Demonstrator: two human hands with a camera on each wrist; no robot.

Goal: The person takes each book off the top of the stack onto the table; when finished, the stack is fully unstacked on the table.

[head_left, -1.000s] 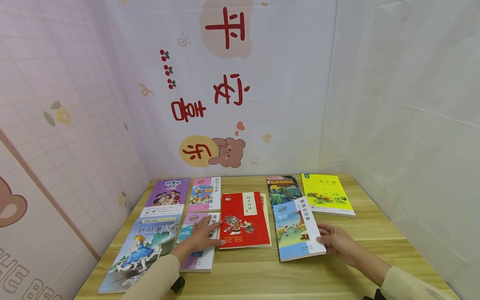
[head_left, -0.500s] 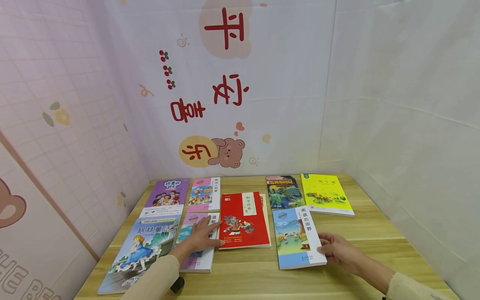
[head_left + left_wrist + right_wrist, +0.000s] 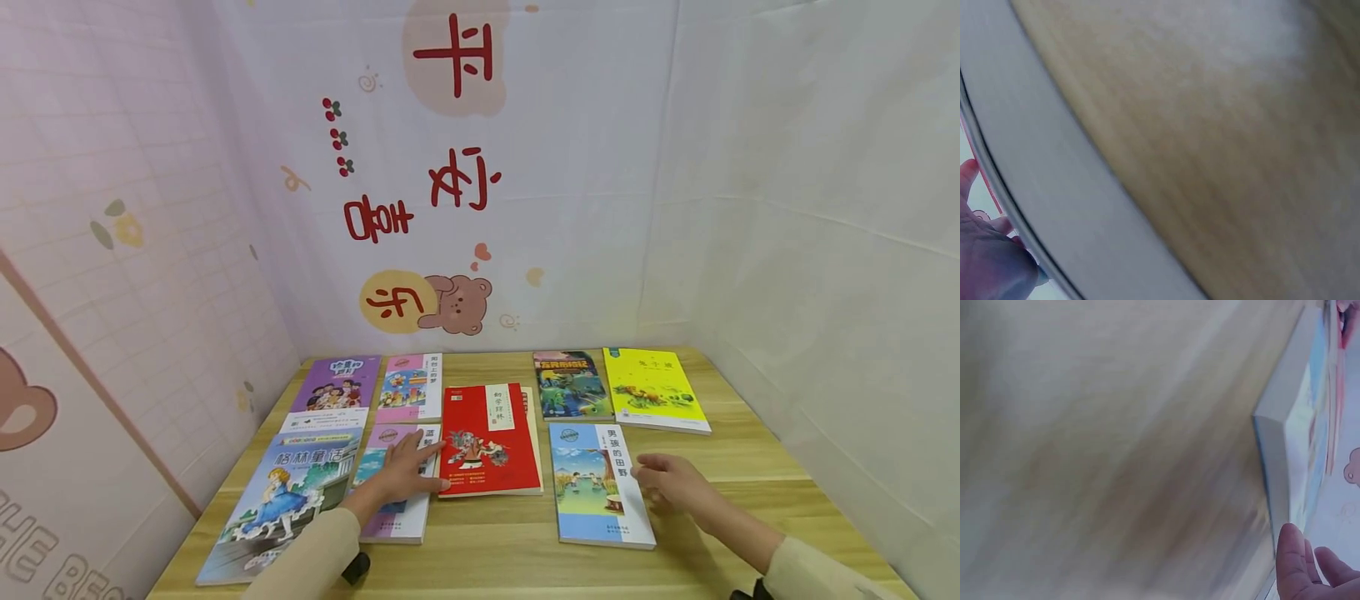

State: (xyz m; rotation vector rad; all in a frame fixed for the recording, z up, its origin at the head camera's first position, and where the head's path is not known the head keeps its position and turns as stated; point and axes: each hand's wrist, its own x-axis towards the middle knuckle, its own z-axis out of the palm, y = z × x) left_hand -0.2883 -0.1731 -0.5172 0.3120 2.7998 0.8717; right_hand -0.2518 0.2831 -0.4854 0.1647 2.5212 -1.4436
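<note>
In the head view a blue-and-white picture-cover book (image 3: 588,483) lies flat on the table. My right hand (image 3: 675,492) is beside its right edge, fingers loosely bent and holding nothing. In the right wrist view that book's (image 3: 1285,437) page edge shows, with the thumb (image 3: 1291,556) close to it; whether they touch I cannot tell. My left hand (image 3: 401,475) lies with spread fingers over a pink-and-blue book (image 3: 393,527), its fingertips at the left edge of a red book (image 3: 487,442). Another book (image 3: 528,412) lies mostly hidden under the red one.
A purple book (image 3: 341,387), a pink book (image 3: 408,387) and a large fairy-tale book (image 3: 281,500) lie on the left. A dark green book (image 3: 573,387) and a yellow book (image 3: 652,387) lie at the back right. Cloth walls (image 3: 570,208) enclose the wooden table (image 3: 495,550).
The blue-and-white book has come down toward the table's near side and straightened, now lying flat. My right hand has let go of it. The left hand has stayed in place.
</note>
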